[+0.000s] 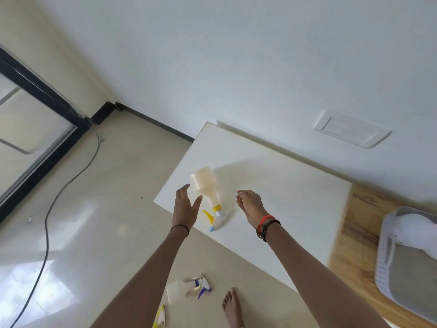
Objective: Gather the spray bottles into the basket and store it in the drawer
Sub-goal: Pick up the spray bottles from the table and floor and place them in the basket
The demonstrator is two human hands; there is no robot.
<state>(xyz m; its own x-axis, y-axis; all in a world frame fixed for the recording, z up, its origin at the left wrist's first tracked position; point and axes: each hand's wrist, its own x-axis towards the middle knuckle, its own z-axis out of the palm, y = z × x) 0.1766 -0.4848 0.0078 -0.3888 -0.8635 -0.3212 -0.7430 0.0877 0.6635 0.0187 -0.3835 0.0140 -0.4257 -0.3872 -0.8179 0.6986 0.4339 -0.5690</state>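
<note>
A cream spray bottle with a yellow trigger and blue nozzle lies on its side near the left front corner of the white table top. My left hand hovers open just left of it, fingers spread, not touching. My right hand hangs open to the bottle's right, empty. A white perforated basket sits at the right edge on a wooden surface, with a white bottle inside. Two more spray bottles lie on the floor: a pale spray bottle with a blue trigger and a yellow-trimmed spray bottle.
A black cable snakes across the glossy tiled floor at left. A dark-framed glass door stands at far left. A bare foot is on the floor near the table edge. A white wall plate is behind the table.
</note>
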